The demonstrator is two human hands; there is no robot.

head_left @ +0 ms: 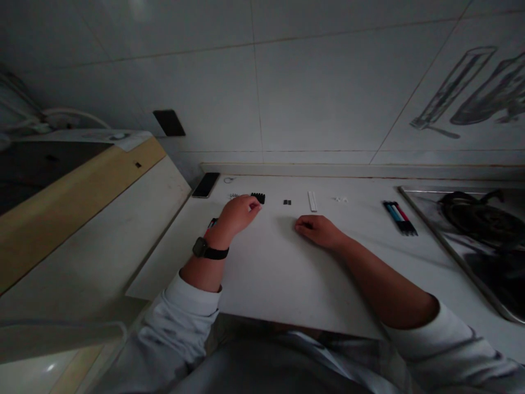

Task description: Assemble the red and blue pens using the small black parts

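My left hand (240, 213) is over the left part of the white counter, its thumb and fingers drawn together. Anything between those fingertips is hidden. Just beyond them lies a row of small black pieces (258, 197); whether they touch I cannot tell. Small metallic, spring-like pieces (234, 195) lie beside that hand, partly covered. A dark and red object (212, 222) peeks out behind my left wrist. My right hand (315, 229) rests on the counter in a loose fist, with nothing showing in it. Ahead of it are two little dark pieces (287, 202) and white strips (312, 201).
Small whitish bits (340, 200) lie further right, then several pens (400, 218) in blue, white, red and black. A gas stove (488, 235) borders the counter (279, 279) on the right. At the back left are a phone (206, 185) and a thin ring (228, 179). A tiled wall stands behind.
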